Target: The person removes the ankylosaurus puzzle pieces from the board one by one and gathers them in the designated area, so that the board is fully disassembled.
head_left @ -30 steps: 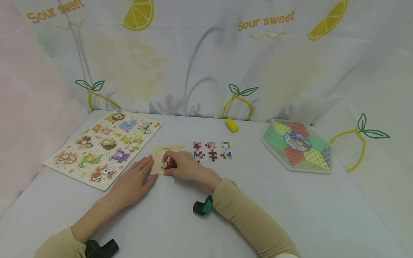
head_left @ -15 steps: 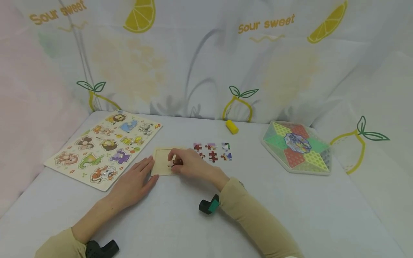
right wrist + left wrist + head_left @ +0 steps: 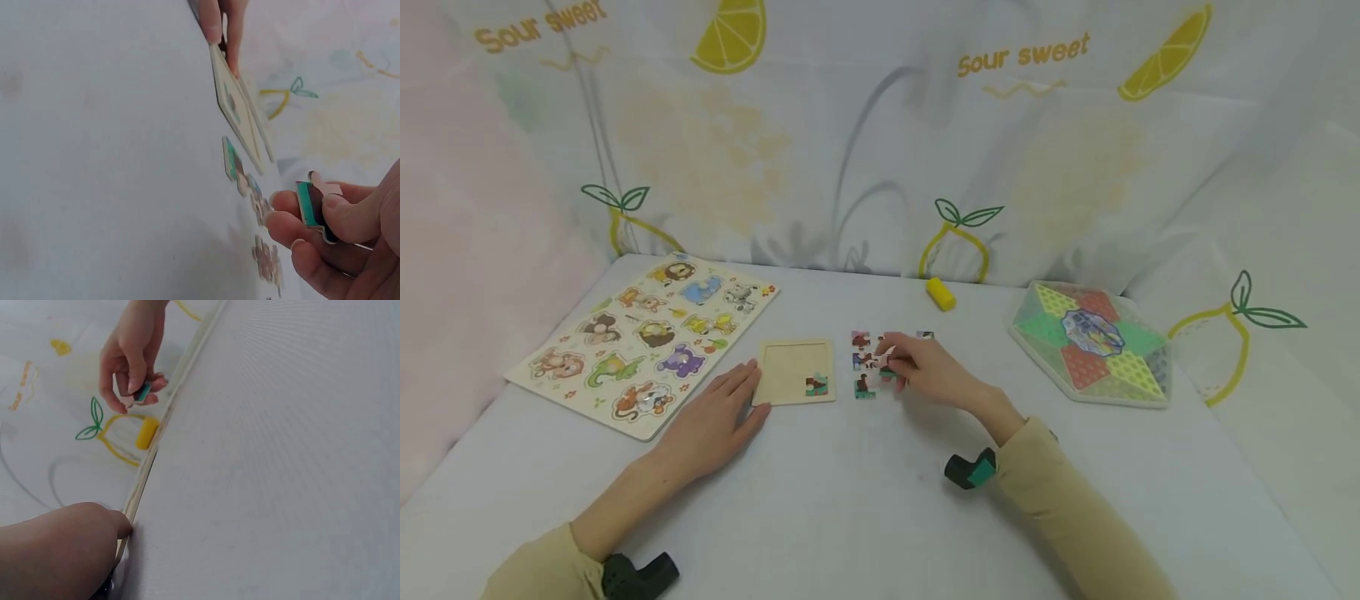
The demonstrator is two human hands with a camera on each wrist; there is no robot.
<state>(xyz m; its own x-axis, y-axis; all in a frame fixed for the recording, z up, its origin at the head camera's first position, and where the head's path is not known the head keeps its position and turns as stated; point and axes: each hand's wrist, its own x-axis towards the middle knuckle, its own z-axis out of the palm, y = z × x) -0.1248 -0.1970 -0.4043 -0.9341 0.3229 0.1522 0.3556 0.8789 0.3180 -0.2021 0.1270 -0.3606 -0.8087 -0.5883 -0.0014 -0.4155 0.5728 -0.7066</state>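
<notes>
My left hand (image 3: 711, 421) lies with straight fingers against the left edge of a small square wooden puzzle tray (image 3: 775, 390). In the tray's near right corner sits one jigsaw piece (image 3: 816, 384) with brown and green printing. My right hand (image 3: 936, 371) is over the loose pieces right of the tray. It pinches a jigsaw piece (image 3: 310, 203) with a green edge between thumb and fingers, shown raised off the table in the right wrist view. Loose jigsaw pieces (image 3: 864, 386) lie beside and beneath that hand, some hidden by it.
A large animal peg puzzle board (image 3: 640, 342) lies at the left. At the back stands a yellow cylinder (image 3: 941, 294). A hexagonal Chinese checkers box (image 3: 1093, 342) is at the right. A printed cloth backdrop (image 3: 880, 142) hangs behind the table.
My right hand has let go of a piece in the tray's near right corner, moved right to the loose pieces and picked up another. My left hand has stayed at the tray.
</notes>
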